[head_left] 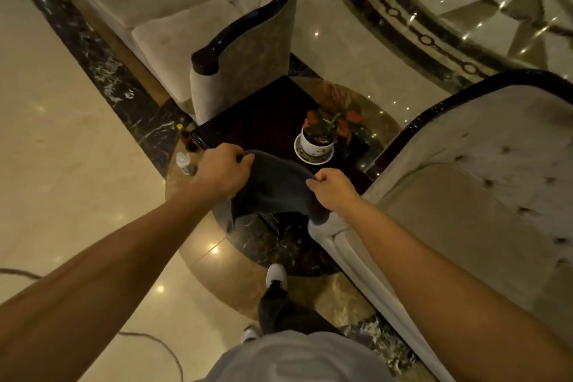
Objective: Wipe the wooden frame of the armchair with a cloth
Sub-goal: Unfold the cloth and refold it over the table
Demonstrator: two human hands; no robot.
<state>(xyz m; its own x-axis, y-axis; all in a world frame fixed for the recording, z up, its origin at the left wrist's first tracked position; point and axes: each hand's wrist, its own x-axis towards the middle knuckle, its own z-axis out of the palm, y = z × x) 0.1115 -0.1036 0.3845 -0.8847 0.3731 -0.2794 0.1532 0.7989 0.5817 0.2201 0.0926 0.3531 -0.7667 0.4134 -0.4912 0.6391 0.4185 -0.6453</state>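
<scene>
Grey cloth (273, 189) hangs stretched between both fists: left hand (223, 169) and right hand (333, 191) each closed in a tight grip on a top corner. It hides the near arm-end of the right armchair (465, 195) and the desk (263, 124) edge.

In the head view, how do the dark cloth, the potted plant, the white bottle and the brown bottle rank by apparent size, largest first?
1. dark cloth, stretched between both hands and nearer the camera.
2. potted plant.
3. white bottle and brown bottle look alike, so I cannot rank them.
</scene>
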